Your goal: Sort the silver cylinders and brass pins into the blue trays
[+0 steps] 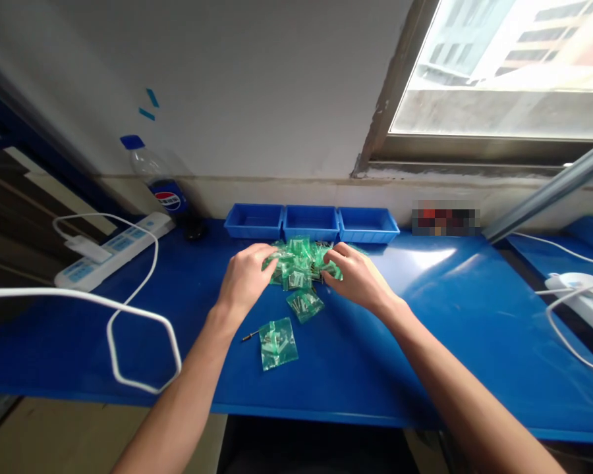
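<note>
Green packet heap [297, 262]: just near of three blue trays [310, 234].
Left hand [244, 276]: curled at heap's left; whether pinching plastic, we cannot tell.
Right hand [358, 275]: curled at heap's right, pinch equally unclear.
Two nearer packets [279, 345]: set apart; handling, we judge, unfinished, most lying heaped.

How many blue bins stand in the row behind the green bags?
3: the left bin, the middle bin and the right bin, side by side just beyond the green bags. None in that row looks hidden.
</note>
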`<state>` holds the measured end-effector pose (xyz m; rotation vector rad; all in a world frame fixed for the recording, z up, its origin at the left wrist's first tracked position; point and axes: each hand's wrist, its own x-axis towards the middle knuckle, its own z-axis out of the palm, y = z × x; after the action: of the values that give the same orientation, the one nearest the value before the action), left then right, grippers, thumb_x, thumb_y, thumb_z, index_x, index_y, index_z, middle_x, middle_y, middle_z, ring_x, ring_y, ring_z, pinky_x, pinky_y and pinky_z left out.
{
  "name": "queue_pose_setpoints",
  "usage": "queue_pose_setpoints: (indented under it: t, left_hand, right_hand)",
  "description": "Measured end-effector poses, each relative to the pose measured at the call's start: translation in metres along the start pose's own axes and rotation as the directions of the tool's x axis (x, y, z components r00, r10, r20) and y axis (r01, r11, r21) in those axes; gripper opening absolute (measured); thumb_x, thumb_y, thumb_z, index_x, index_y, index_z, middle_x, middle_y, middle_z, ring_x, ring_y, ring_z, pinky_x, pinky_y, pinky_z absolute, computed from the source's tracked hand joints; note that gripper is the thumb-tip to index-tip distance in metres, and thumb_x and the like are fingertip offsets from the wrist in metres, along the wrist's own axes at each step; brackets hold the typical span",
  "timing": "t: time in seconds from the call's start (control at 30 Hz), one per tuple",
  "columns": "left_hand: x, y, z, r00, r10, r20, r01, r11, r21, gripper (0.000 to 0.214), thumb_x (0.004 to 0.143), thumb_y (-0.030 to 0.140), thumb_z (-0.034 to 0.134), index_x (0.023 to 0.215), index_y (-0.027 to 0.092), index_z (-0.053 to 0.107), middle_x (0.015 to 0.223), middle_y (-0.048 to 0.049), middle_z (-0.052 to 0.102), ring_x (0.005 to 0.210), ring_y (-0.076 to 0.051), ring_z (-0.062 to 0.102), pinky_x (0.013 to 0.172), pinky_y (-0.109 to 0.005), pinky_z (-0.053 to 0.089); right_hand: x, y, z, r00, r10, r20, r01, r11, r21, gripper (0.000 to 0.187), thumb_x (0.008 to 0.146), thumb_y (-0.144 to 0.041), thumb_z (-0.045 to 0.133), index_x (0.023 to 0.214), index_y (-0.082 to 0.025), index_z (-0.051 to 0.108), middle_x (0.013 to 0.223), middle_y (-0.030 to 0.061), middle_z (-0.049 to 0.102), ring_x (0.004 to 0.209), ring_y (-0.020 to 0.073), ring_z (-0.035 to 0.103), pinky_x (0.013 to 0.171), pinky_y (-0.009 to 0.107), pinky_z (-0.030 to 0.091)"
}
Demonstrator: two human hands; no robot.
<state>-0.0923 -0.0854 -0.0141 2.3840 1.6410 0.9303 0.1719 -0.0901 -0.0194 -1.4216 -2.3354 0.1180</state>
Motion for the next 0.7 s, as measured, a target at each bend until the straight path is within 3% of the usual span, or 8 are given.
queue_pose_setpoints:
  t: [0.1,0.2,0.27,0.3,0.37,0.53,0.7]
  left_hand:
    - [-0.004,-0.007,0.003,0.998,-0.044,0.038,0.044,0.999,0.019,0.032,0.093,0.029,0.067,0.121,0.018,0.076,0.131,-0.0118,0.073,0.117,-0.029,0.070,0.108,-0.043,0.054]
    - [-0.017,-0.003,-0.018,0.999,-0.027,0.025,0.028,1.000,-0.004,0.028,0.096,0.038,0.065,0.115,0.021,0.076,0.122,-0.0089,0.073,0.111,-0.026,0.070,0.104,-0.041,0.056]
    - [-0.028,0.004,-0.033,0.969,0.106,0.224,-0.087,0.992,-0.094,0.036,0.088,0.052,0.074,0.112,0.025,0.076,0.118,-0.0069,0.072,0.111,-0.026,0.068,0.100,-0.039,0.057]
    - [-0.035,0.007,-0.038,0.918,0.180,0.354,-0.137,0.980,-0.144,0.051,0.078,0.059,0.081,0.118,0.028,0.074,0.122,-0.0066,0.070,0.115,-0.027,0.066,0.098,-0.038,0.058]
    - [-0.048,0.011,-0.038,0.875,0.233,0.424,-0.180,0.970,-0.162,0.080,0.060,0.070,0.088,0.127,0.029,0.069,0.129,-0.0086,0.064,0.121,-0.031,0.060,0.098,-0.041,0.058]
    - [-0.066,0.004,-0.002,0.946,0.202,0.251,-0.211,0.977,0.008,0.077,0.073,0.075,0.076,0.130,0.025,0.066,0.122,-0.0121,0.059,0.113,-0.032,0.056,0.097,-0.050,0.053]
    - [-0.048,-0.010,0.024,0.961,0.263,0.081,-0.274,0.944,0.184,0.063,0.085,0.064,0.071,0.127,0.019,0.063,0.113,-0.0131,0.061,0.104,-0.031,0.056,0.087,-0.044,0.050]
  right_hand:
    - [0.009,0.007,0.000,0.999,-0.004,-0.044,0.005,1.000,0.012,0.016,0.097,-0.019,0.055,0.108,-0.021,0.066,0.112,0.0097,0.066,0.099,0.0221,0.063,0.087,0.031,0.048]
    - [0.014,0.010,0.003,0.991,0.021,-0.130,-0.018,1.000,0.024,0.021,0.097,-0.014,0.051,0.108,-0.021,0.067,0.114,0.0115,0.069,0.102,0.0243,0.064,0.093,0.035,0.049]
    - [0.012,0.007,0.006,0.973,0.037,-0.229,-0.028,0.999,0.044,0.022,0.097,-0.015,0.051,0.110,-0.020,0.067,0.116,0.0128,0.069,0.107,0.0265,0.063,0.097,0.038,0.049]
    - [0.009,0.003,0.008,0.958,0.047,-0.283,-0.031,0.998,0.062,0.023,0.097,-0.015,0.051,0.112,-0.020,0.067,0.116,0.0130,0.070,0.109,0.0271,0.062,0.098,0.040,0.049]
    - [0.001,-0.006,0.010,0.936,0.039,-0.350,-0.005,0.995,0.099,0.022,0.098,-0.017,0.051,0.114,-0.020,0.067,0.115,0.0129,0.070,0.109,0.0271,0.063,0.098,0.040,0.050]
    - [-0.018,-0.024,0.013,0.949,-0.046,-0.313,0.102,0.981,0.166,0.014,0.096,-0.019,0.058,0.107,-0.022,0.066,0.103,0.0097,0.069,0.098,0.0251,0.064,0.090,0.040,0.052]
    - [-0.026,-0.028,0.012,0.981,-0.041,-0.188,0.087,0.967,0.241,0.002,0.094,-0.023,0.063,0.094,-0.022,0.063,0.094,0.0064,0.064,0.079,0.0196,0.060,0.072,0.033,0.050]
